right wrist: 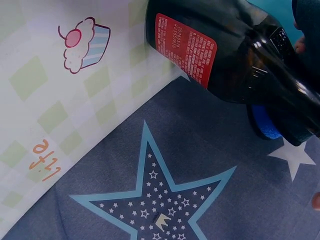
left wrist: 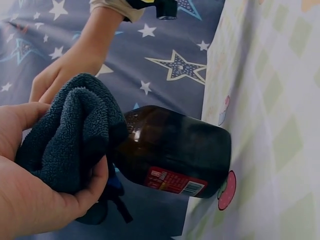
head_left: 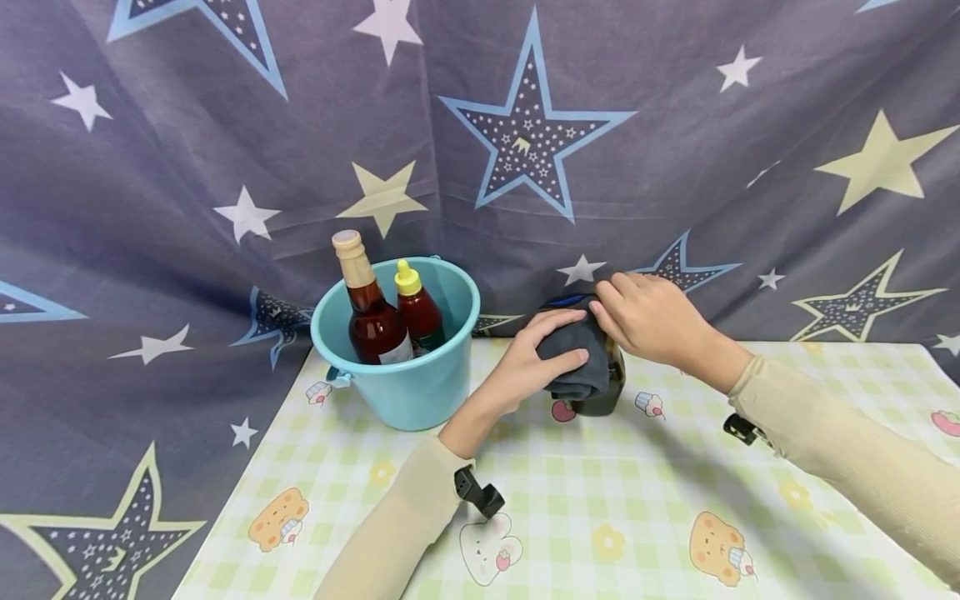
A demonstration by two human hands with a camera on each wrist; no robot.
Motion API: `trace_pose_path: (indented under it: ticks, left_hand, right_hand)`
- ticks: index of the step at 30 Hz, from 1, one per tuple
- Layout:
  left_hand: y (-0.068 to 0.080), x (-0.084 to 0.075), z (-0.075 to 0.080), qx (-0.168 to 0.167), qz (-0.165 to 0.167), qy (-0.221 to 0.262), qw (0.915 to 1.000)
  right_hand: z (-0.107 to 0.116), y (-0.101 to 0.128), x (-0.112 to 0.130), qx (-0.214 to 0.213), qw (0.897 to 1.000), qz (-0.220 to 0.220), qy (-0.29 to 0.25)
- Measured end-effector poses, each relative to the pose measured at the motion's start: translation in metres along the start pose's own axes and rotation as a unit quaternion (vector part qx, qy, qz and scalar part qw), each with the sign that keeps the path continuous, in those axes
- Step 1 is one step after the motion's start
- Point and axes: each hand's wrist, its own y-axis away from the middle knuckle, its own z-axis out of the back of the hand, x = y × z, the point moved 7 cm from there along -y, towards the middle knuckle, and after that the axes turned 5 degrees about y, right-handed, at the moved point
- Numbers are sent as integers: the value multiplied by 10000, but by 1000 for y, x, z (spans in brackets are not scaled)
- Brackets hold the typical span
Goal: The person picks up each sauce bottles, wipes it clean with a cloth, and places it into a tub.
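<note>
A dark brown glass bottle [head_left: 600,402] with a red label stands upright on the table. My left hand [head_left: 528,354] holds a dark grey-blue towel [head_left: 579,358] against the bottle's upper part, with fingers and thumb on either side of the cloth. In the left wrist view the towel [left wrist: 75,135] is bunched in my left hand [left wrist: 30,195], covering the bottle's neck. My right hand [head_left: 648,317] grips the bottle at its top with curled fingers, which hide the mouth. The right wrist view shows the bottle [right wrist: 235,55] close up, its neck running toward the right edge.
A light blue bucket [head_left: 405,400] stands left of my hands. It holds a brown bottle [head_left: 375,329] with a cream-coloured neck and a red squeeze bottle [head_left: 420,317] with a yellow cap. A black-and-blue item [right wrist: 265,122] shows behind the gripped bottle. A star-patterned curtain [head_left: 300,125] hangs behind the table.
</note>
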Motion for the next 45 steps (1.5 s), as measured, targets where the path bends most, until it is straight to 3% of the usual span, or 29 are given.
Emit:
trace_pose_path:
  ticks: [13,31,37,45]
  left_hand:
    - [-1,4,-2,-29,-150,-283,9995]
    - [-2,8,1,255,-82,-563,9981]
    - [-2,6,3,131,-90,-441,9989]
    - [0,-3,9,-299,-293,-126,9990]
  right_hand:
    - [2,-1,1,-51,9999,123,-31]
    - [0,-1,0,-47,9995,285,-134]
    - [-2,0,-1,7,9994,287,-212]
    - [-5,1,-1,207,9987,266,-390]
